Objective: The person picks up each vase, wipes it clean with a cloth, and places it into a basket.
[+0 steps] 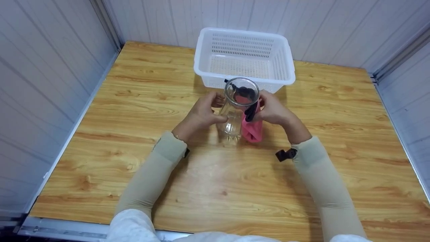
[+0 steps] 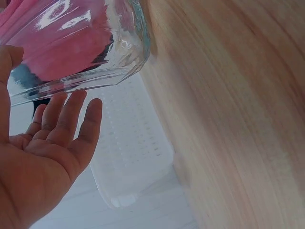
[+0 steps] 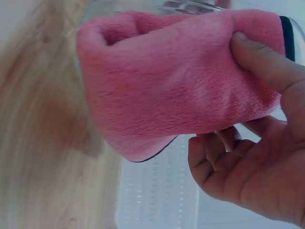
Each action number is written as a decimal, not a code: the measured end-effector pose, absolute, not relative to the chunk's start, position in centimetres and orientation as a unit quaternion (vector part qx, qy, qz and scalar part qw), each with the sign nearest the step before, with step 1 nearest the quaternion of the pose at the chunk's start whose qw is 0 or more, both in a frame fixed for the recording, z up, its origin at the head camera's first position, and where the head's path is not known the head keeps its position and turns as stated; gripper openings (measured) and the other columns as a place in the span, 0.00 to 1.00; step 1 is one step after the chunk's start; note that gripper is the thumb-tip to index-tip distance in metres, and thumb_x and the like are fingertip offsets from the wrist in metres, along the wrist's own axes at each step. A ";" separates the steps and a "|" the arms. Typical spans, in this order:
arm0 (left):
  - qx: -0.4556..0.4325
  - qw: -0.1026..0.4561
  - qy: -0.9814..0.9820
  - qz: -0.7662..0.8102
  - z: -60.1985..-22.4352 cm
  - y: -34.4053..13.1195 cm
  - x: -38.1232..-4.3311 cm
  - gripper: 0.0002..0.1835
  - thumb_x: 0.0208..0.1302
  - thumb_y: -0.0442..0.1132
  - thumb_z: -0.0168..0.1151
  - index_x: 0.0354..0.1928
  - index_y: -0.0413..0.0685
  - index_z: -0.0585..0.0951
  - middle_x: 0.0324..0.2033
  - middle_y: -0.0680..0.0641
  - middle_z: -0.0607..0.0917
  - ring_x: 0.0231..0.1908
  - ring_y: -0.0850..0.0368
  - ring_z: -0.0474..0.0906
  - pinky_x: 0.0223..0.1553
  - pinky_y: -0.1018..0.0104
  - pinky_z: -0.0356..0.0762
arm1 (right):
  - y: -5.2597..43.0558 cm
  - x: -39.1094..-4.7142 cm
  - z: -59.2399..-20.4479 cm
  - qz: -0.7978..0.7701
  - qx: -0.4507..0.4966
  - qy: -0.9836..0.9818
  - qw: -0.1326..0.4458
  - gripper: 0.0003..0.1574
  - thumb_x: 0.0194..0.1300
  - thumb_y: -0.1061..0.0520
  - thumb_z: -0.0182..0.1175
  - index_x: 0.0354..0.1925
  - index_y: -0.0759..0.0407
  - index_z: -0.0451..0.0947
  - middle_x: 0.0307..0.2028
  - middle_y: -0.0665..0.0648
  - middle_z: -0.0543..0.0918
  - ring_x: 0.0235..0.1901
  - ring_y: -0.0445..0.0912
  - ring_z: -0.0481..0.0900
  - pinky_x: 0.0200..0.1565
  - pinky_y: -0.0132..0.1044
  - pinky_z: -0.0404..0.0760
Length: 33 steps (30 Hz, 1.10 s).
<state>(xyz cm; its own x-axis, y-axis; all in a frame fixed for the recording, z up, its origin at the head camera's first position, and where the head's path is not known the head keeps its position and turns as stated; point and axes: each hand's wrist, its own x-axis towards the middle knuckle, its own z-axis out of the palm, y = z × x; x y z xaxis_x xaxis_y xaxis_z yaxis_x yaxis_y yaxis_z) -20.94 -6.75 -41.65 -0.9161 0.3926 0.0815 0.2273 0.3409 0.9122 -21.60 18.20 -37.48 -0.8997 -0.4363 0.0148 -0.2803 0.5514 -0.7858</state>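
Observation:
A clear glass jar (image 1: pixel 231 117) with a round, wide mouth is between the two hands on the wooden table. My left hand (image 1: pixel 205 109) is at the jar's left side, thumb near the glass; in the left wrist view, its loosely extended fingers (image 2: pixel 88 126) lie along the jar's edge. My right hand (image 1: pixel 273 109) holds a pink cloth (image 3: pixel 181 86) with dark edging against the jar's right side. In the right wrist view, the thumb presses on the cloth and the fingers are beneath it. Pink and dark cloth shows through the mouth; I cannot tell whether any is inside.
A white perforated plastic basket (image 1: pixel 244 72) stands behind the jar, near the back wall. Pale panel walls (image 1: pixel 57 67) enclose the wooden table (image 1: pixel 208 188) on the left, back and right. Each forearm wears a beige sleeve with a small black device.

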 end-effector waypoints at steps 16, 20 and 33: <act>0.221 0.061 0.834 0.503 -41.2 -7.0 -20.9 0.33 0.45 0.39 0.73 0.56 0.48 0.70 0.54 0.45 0.79 0.56 0.51 0.77 0.59 0.59 0.77 | 18.2 -21.7 -39.3 -0.397 -0.193 0.885 0.148 0.34 0.38 0.65 0.76 0.47 0.63 0.77 0.37 0.58 0.81 0.38 0.47 0.76 0.39 0.33 0.78; 0.226 0.053 0.837 0.495 -41.2 -6.8 -20.7 0.38 0.44 0.45 0.77 0.58 0.51 0.69 0.55 0.49 0.77 0.57 0.53 0.76 0.61 0.60 0.75 | 18.5 -21.7 -39.4 -0.400 -0.186 0.884 0.153 0.39 0.38 0.64 0.77 0.52 0.62 0.76 0.42 0.60 0.81 0.42 0.49 0.76 0.44 0.36 0.77; 0.201 0.079 0.822 0.527 -41.7 -6.6 -20.9 0.32 0.46 0.41 0.77 0.54 0.56 0.71 0.55 0.53 0.79 0.59 0.52 0.75 0.58 0.51 0.77 | 19.0 -21.6 -39.0 -0.432 -0.204 0.874 0.094 0.35 0.38 0.61 0.77 0.48 0.56 0.79 0.37 0.52 0.81 0.38 0.46 0.75 0.42 0.37 0.77</act>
<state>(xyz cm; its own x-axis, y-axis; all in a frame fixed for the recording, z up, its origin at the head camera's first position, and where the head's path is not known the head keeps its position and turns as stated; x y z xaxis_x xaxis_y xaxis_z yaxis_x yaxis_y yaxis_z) -20.90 -6.63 -41.66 -0.9066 0.4141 0.0817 0.2471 0.3639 0.8981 -21.62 18.96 -39.03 -0.8995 -0.4367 0.0124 -0.2751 0.5442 -0.7926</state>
